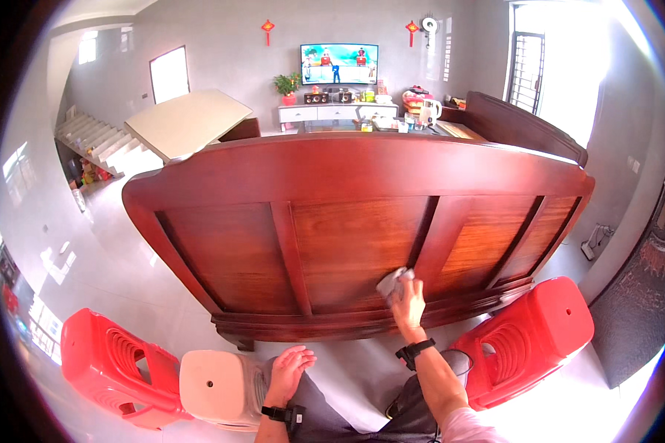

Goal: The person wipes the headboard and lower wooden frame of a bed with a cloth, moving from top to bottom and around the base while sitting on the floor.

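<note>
A grey cloth (389, 283) is bunched in my right hand (408, 303), whose fingers are closed round it. The cloth presses against the lower part of a wooden panel on the back of a reddish-brown wooden sofa (347, 168), close to an upright strip. My left hand (291, 366) hangs in front of the sofa back, apart from it. Its fingers are loosely bent and a little spread, with nothing in them. It is nearest to a beige plastic stool (203, 364). Dark bands circle both wrists.
Red plastic stools stand at the left (100, 369) and right (539, 332). Beyond the sofa are a pale board (188, 122), an electric kettle (430, 112), a white TV cabinet (299, 114) and a television (339, 64). Stairs (100, 140) rise at far left.
</note>
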The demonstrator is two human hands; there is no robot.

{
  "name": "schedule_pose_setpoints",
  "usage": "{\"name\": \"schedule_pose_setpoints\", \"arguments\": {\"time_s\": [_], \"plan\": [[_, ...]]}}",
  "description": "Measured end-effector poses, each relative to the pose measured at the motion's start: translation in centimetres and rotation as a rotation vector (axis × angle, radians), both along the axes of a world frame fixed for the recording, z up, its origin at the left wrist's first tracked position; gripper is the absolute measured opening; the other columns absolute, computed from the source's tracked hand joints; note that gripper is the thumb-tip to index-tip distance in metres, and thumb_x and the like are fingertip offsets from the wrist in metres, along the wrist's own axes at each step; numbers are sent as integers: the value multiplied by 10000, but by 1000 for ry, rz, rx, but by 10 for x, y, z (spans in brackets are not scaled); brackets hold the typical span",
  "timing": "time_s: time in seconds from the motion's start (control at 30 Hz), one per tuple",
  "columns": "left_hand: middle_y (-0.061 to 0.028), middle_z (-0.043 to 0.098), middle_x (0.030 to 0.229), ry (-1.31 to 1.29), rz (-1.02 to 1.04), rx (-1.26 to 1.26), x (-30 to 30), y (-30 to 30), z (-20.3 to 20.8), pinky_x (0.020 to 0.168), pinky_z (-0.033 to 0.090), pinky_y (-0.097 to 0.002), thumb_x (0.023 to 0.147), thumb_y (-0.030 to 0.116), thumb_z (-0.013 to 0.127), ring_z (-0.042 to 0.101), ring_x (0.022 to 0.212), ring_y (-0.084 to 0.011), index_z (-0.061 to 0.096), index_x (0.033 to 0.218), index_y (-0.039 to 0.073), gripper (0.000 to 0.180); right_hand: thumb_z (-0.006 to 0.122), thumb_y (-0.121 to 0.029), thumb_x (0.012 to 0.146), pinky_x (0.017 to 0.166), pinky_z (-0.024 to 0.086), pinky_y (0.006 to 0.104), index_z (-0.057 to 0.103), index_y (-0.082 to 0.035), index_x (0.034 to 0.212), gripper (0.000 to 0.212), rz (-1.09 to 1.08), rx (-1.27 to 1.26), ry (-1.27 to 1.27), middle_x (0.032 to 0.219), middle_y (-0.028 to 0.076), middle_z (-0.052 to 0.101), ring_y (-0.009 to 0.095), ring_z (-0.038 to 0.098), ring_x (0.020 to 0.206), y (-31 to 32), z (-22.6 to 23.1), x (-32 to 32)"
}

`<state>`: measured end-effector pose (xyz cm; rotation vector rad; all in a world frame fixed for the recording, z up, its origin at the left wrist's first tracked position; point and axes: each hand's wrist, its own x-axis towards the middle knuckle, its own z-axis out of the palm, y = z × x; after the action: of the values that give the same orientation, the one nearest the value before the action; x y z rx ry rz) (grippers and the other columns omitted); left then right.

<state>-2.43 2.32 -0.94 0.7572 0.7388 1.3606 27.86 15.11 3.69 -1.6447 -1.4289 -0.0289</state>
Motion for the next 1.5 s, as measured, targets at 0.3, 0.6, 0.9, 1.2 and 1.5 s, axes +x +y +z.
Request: {"name": "schedule_pose_setpoints", "arguments": {"time_s": [0.3, 0.6, 0.9, 1.2, 1.5], "plan": [[-162, 629, 1043, -104, 13, 1, 3, 2, -5, 878, 495, -376, 934, 91, 530, 626, 955, -269, 555, 1131, -16, 225, 541, 97, 722, 1104, 244, 488, 357, -8, 1393, 704, 45, 648, 36, 1456, 254, 284, 420, 313, 1325, 46, 141, -58], [-167, 623, 1047, -112, -39, -5, 0, 3, -3, 875, 503, -378, 926, 72, 527, 624, 964, -284, 531, 1142, -17, 234, 548, -34, 753, 977, 373, 454, 569, -53, 1218, 466, 362, 755, -287, 1256, 129, 506, 321, 471, 1164, 64, 158, -168], [-172, 615, 1068, -149, -30, 19, -11, -5, -3, 899, 484, -413, 914, 92, 556, 614, 987, -292, 531, 1147, -12, 256, 581, -63, 753, 913, 384, 432, 594, -82, 1199, 446, 242, 731, -320, 1163, 87, 529, 268, 500, 1085, 56, 151, -177], [-227, 578, 1120, -74, -47, -4, -7, 3, -2, 959, 461, -451, 951, 134, 410, 574, 1054, -362, 475, 1196, -50, 313, 629, 7, 668, 817, 468, 421, 592, -81, 1071, 415, 497, 872, -171, 1078, 148, 551, 320, 562, 987, 49, 153, -164], [-182, 611, 1081, -161, -62, -32, 0, 4, 5, 911, 484, -410, 905, 67, 539, 613, 999, -297, 512, 1171, -30, 284, 501, -148, 809, 1063, 330, 421, 527, -13, 1251, 463, 595, 749, -725, 1350, 126, 469, 275, 414, 1283, 51, 185, -184]]}}
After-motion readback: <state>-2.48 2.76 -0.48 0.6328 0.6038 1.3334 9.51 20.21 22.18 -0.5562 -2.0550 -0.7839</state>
